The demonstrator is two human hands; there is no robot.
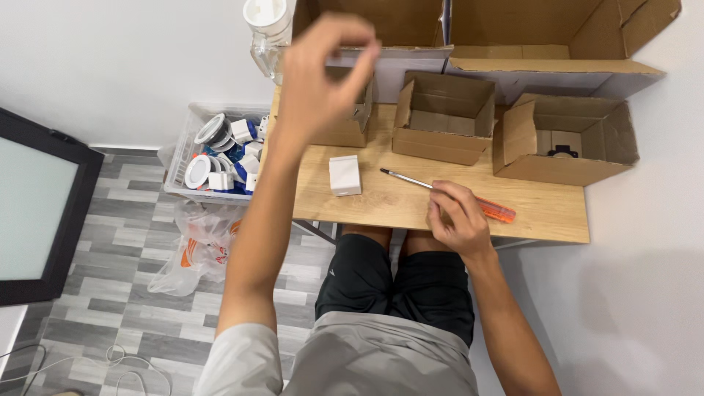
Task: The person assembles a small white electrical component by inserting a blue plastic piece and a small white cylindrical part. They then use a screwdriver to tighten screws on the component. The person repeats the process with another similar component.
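Note:
My left hand (pixel 323 70) is raised above the table's left end, fingertips pinched together, with nothing visible between them. My right hand (pixel 456 220) lies at the front edge of the wooden table (pixel 550 213), its fingers closed over a screwdriver (pixel 405 179) with a thin metal shaft and an orange handle (pixel 500 213). The shaft points left toward a small white box (pixel 345 174) standing on the table. Behind my left hand, an open cardboard box (pixel 346 130) is partly hidden.
Two more open cardboard boxes (pixel 444 121) (pixel 565 143) sit at the table's back, with larger cartons (pixel 550 40) behind them. A clear jug (pixel 268 33) stands at the back left. On the floor are a crate of white round fittings (pixel 220 150), a plastic bag (pixel 198 249) and a dark-framed panel (pixel 37 205).

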